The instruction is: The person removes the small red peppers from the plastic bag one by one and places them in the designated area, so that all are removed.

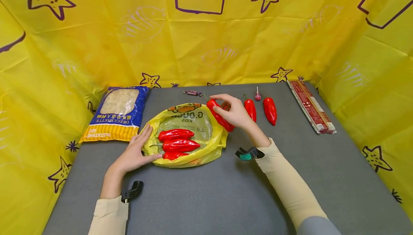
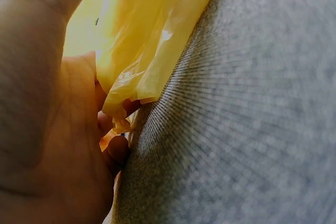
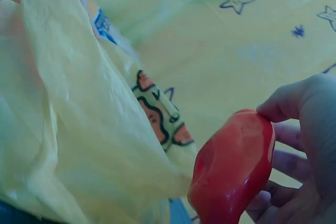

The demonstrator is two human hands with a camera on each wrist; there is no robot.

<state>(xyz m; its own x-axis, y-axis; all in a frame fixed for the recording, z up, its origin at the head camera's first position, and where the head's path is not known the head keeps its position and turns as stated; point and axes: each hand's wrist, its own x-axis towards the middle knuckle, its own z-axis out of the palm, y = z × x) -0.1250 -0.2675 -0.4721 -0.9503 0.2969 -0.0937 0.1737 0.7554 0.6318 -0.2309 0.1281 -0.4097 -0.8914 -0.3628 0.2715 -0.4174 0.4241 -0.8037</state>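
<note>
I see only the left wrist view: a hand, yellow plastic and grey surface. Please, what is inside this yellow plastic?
Observer: The yellow bag has three red peppers lying on it.
Operator: What does the other hand do?
Observer: The right hand holds a fourth red pepper at the bag's far right edge.
Operator: Are more peppers outside?
Observer: Yes, two loose peppers lie on the grey table, right of that hand.

A grey counter (image 1: pixel 322 177) with a fine woven texture fills the lower view. Creased yellow sheeting (image 1: pixel 129 41), printed with purple-outlined stars, fish and squares, walls it in at the back and both sides. The light is even and bright.
</note>
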